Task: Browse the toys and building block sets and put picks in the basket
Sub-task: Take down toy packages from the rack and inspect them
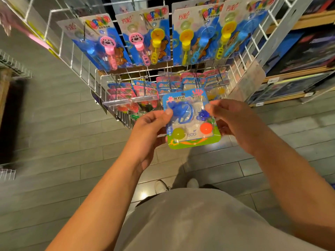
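Observation:
I hold a blister-card toy pack [190, 122] in front of me with both hands. It has a blue top, a green bottom, a blue sticky-hand toy, a yellow ball and an orange ball under clear plastic. My left hand [146, 131] pinches its left edge, thumb on the front. My right hand [233, 120] pinches its right edge the same way. The pack hangs just in front of a white wire display rack [87, 69]. No basket is in view.
The rack's upper hooks carry bubble-wand cards [145, 37] in pink, yellow and blue. Lower hooks hold more sticky-toy packs [126, 91] behind clear price strips. Wooden shelves with dark boxes [308, 51] stand at right. Grey plank floor and my shoes [161, 186] lie below.

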